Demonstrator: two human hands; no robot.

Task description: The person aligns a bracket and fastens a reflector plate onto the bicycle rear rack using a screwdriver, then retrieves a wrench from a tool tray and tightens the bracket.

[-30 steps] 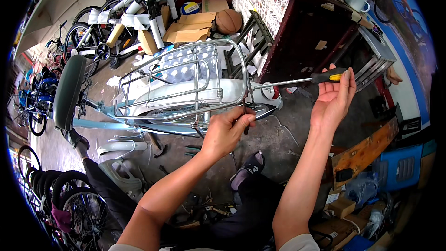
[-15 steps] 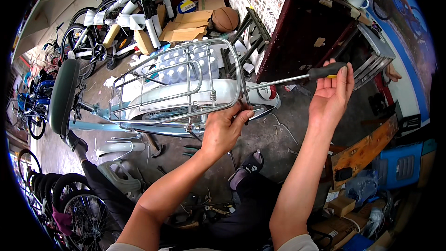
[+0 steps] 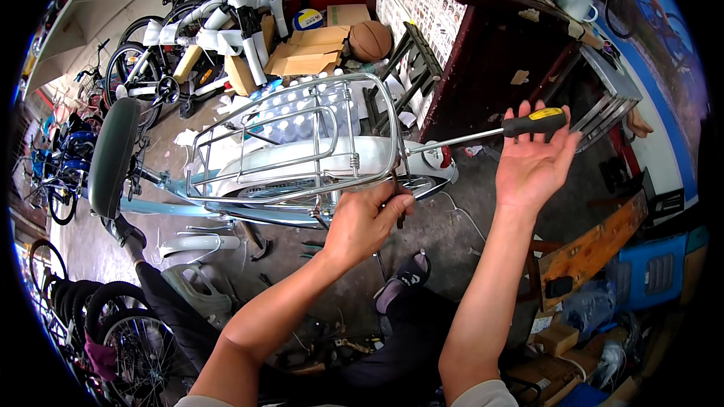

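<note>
A pale blue bicycle with a white rear fender lies across my front, its grey saddle to the left. Over the fender sits a chrome rear rack. At the rack's rear end, my left hand is closed on a slim dark bar-like piece, whose kind I cannot make out. A screwdriver with a black and yellow handle points left, its tip at the rack's rear end. My right hand is palm up, fingers stretched out behind the handle, which rests against them.
Below the bicycle, a hammer and a loose white fender lie on the floor. A dark wooden cabinet stands behind at right. Wrapped bicycles, a basketball and bottles are at the back.
My right hand has opened from its fingertip hold on the screwdriver, and the handle has turned, showing its yellow side on top. The left hand stays at the rack's rear end.
</note>
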